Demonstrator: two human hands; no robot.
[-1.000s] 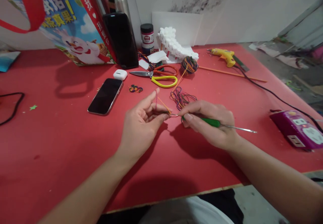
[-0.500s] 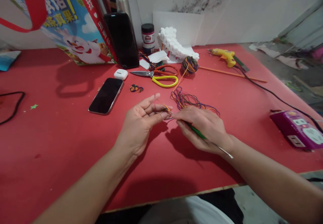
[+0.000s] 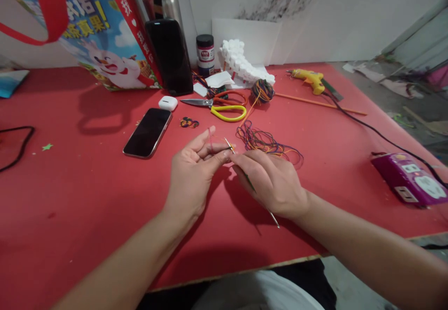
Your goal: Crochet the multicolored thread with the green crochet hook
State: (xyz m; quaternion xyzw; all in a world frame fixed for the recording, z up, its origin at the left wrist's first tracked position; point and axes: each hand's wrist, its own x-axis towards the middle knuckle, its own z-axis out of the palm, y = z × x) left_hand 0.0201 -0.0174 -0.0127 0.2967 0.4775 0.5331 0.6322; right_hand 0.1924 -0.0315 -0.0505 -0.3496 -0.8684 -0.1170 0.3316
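Note:
My left hand point(image 3: 191, 177) pinches multicoloured yarn between thumb and fingers, with a reddish strand point(image 3: 210, 138) looped over the raised index finger. Whatever stitched piece is in that pinch is mostly hidden. My right hand point(image 3: 273, 182) is closed round a crochet hook point(image 3: 273, 218) with a green grip. The hook's metal tip point(image 3: 228, 142) points up and away at the yarn by my left fingertips, and the two hands nearly touch. Loose yarn point(image 3: 261, 138) lies in tangled loops just beyond my right hand, with a strand running back to a yarn ball point(image 3: 262, 91).
Behind my hands lie scissors point(image 3: 229, 112), a small coloured yarn piece point(image 3: 189, 122), a phone point(image 3: 148, 133) and a white earbud case point(image 3: 168, 103). A glue gun point(image 3: 310, 79) and its cord, plus a purple power socket point(image 3: 409, 178), are on the right. A gift bag point(image 3: 108, 63) stands back left.
My right hand has shifted slightly left and turned the crochet hook more upright, so its tip now shows above my left fingertips. The left hand has moved a little left.

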